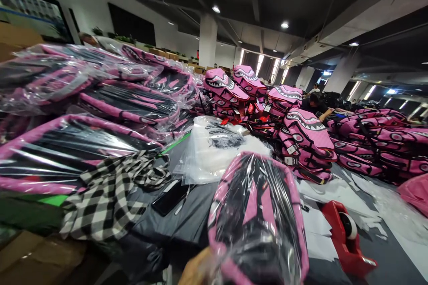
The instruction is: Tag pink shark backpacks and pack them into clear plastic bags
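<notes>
A pink and black backpack (pixel 262 213) in a clear plastic bag is right in front of me, its back panel with two pink strips facing up. At its lower left edge my left hand (pixel 198 268) grips the bagged backpack; the hand is blurred and partly cut off by the frame. My right hand is out of view. Just beyond the backpack lies a stack of clear plastic bags (pixel 214 142) with dark print. A black phone (pixel 170 198) rests to the left, beside a black and white checked cloth (pixel 113 196).
Bagged backpacks (pixel 130 100) are piled high at the left. Unbagged pink backpacks with shark-mouth prints (pixel 307 129) stand in stacks ahead, with more (pixel 394 142) at the right. A red tape dispenser (pixel 347 240) and white paper sheets (pixel 317 231) lie at the right. A co-worker (pixel 316 104) is beyond the stacks.
</notes>
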The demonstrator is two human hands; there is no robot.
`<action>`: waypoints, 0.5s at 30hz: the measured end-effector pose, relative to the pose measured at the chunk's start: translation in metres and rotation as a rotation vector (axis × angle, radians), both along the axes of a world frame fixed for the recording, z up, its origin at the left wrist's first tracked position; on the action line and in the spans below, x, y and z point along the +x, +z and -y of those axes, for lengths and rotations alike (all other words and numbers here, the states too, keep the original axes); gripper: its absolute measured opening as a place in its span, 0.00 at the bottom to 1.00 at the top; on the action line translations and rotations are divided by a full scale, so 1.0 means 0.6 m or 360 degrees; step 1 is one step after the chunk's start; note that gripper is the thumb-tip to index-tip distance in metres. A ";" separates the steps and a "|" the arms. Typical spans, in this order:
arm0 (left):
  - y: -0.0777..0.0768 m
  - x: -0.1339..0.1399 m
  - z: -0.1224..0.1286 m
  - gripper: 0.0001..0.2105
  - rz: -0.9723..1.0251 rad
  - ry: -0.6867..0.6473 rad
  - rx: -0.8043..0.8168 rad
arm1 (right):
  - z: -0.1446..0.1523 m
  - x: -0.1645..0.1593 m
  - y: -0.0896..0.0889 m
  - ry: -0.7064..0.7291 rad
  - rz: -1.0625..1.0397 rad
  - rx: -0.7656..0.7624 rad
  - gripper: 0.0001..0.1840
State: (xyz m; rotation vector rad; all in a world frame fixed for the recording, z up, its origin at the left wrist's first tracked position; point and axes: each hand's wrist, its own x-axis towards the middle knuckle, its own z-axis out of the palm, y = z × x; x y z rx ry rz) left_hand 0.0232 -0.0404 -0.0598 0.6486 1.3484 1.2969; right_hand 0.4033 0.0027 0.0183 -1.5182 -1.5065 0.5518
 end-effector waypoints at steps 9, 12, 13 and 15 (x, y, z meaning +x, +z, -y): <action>0.045 -0.127 -0.103 0.24 -0.0391 0.0403 0.0373 | 0.015 -0.087 -0.037 -0.0214 0.0147 -0.0013 0.25; -0.003 -0.130 -0.049 0.29 -0.0342 0.0497 0.0184 | 0.059 -0.042 -0.076 -0.0508 0.0116 -0.0205 0.31; -0.020 -0.112 -0.025 0.31 -0.0304 0.0387 0.0086 | 0.077 -0.040 -0.095 -0.0472 0.0053 -0.0357 0.34; -0.046 -0.054 0.015 0.34 -0.0314 0.0002 0.0030 | 0.106 -0.061 -0.130 -0.0306 -0.0090 -0.0495 0.37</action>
